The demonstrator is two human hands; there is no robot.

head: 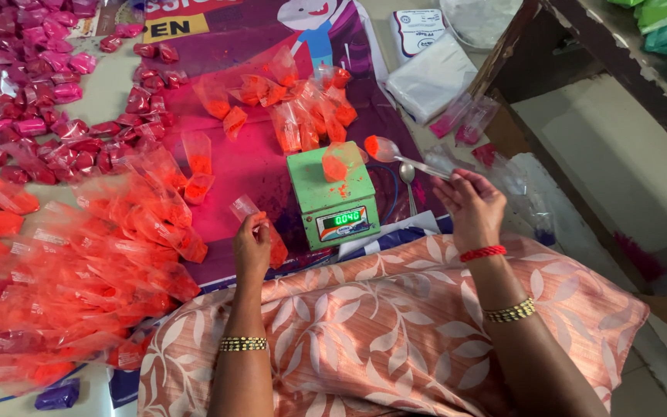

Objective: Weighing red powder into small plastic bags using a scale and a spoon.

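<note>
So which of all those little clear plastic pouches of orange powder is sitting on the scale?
The small clear pouch of orange powder alone on the green digital scale; the others lie on the mat.

The scale [332, 197] sits straight ahead of you, a filled packet [339, 163] on its platform. Your left hand [252, 245] is just left of it, your right hand [471, 205] to its right, holding a spoon [397, 154] beside the packet. Heaped packets [63, 262] lie far left; a stack of empty bags [431, 77] lies behind, to the right.

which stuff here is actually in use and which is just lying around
In use: left hand with small clear pouch; right hand with spoon of orange powder; green scale bearing orange pouch.
Lying about: second spoon; pink packets; white bag stack.
</note>
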